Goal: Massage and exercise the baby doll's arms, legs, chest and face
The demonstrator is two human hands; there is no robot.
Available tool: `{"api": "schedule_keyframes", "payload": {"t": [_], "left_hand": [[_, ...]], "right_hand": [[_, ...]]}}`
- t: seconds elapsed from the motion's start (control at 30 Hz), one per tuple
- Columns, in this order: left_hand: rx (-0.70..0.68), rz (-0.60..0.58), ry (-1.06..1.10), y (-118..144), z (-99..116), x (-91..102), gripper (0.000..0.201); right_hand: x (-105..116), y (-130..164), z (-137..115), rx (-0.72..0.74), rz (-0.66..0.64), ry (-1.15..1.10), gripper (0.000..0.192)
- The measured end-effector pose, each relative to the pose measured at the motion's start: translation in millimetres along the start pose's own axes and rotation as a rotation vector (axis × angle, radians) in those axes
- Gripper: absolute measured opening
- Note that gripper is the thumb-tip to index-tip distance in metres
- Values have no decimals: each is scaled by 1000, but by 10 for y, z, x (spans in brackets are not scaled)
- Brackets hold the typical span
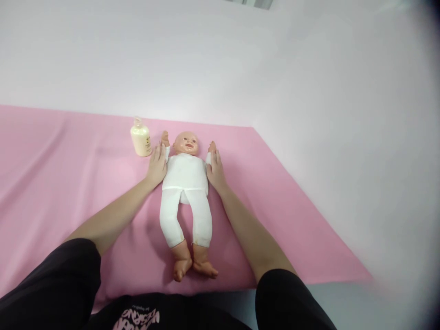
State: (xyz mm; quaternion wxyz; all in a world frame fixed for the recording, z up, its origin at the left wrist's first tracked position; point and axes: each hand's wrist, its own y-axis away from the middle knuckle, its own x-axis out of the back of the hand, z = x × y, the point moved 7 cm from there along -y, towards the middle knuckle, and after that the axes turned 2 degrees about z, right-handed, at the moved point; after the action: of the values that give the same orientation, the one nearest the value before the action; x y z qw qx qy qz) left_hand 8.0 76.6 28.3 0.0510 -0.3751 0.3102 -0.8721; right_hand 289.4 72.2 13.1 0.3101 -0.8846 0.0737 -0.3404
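Note:
A baby doll (185, 183) in white top and white leggings lies on its back on a pink sheet (68, 174), head away from me, bare feet toward me. My left hand (157, 164) rests flat against the doll's side and raised arm, fingers stretched out. My right hand (215, 166) lies flat against the doll's other side, fingers together and pointing away. Neither hand holds anything.
A small cream-coloured bottle (140, 137) with a clear cap stands upright on the sheet just left of the doll's head, close to my left fingertips. The sheet's right edge runs diagonally past the doll; a pale surface lies beyond it.

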Motion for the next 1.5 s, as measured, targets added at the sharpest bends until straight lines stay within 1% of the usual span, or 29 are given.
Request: {"api": "schedule_keyframes", "payload": {"t": [0.13,0.23,0.33,0.4,0.5,0.6,0.7,0.8,0.87,0.93,1.03,1.1,1.13,1.17,1.23,1.3,1.33,1.4,1.43,1.5], "left_hand": [[134,-83,-60,19,-170,-86,67],[213,-82,-84,33,-250,-87,64],[275,-90,-139,40,-301,-73,63],[274,-95,-154,35,-308,-68,62],[243,-74,-142,16,-299,-51,60],[276,-65,-175,7,-325,-36,59],[295,-62,-193,-2,-340,-18,57],[271,-49,-143,-16,-322,2,55],[231,-18,-64,-27,-278,27,57],[178,42,33,-31,-203,74,64],[71,176,141,-2,-40,197,81],[-15,238,150,38,92,284,85],[-57,235,137,56,160,307,81],[-100,200,121,71,227,308,73],[-187,61,101,96,351,252,54],[-255,-69,103,122,433,175,44],[-271,-99,109,128,449,147,45],[-252,-84,116,115,418,114,56],[-221,-57,118,100,375,100,62],[-148,-8,128,70,263,63,72]], "right_hand": [[-9,-31,149,-68,-62,-48,70],[-4,-39,211,-116,-70,-80,68],[-6,-38,201,-103,-78,-105,67],[-12,-34,206,-105,-79,-112,66],[-18,-30,266,-147,-61,-119,69],[-27,-37,326,-181,-49,-139,74],[-24,-43,332,-181,-37,-171,71],[10,-38,271,-155,-8,-184,65],[66,-30,190,-112,41,-167,65],[153,-18,83,-50,131,-148,70],[272,24,-79,29,266,-143,82],[307,62,-179,64,297,-146,87],[305,82,-231,83,284,-145,85],[292,101,-286,108,252,-142,80],[245,142,-393,169,156,-133,63],[188,184,-488,253,60,-118,53],[162,200,-518,290,24,-110,54],[119,205,-512,311,-1,-93,62],[101,192,-476,290,4,-83,67],[70,147,-361,204,33,-61,74]]}}
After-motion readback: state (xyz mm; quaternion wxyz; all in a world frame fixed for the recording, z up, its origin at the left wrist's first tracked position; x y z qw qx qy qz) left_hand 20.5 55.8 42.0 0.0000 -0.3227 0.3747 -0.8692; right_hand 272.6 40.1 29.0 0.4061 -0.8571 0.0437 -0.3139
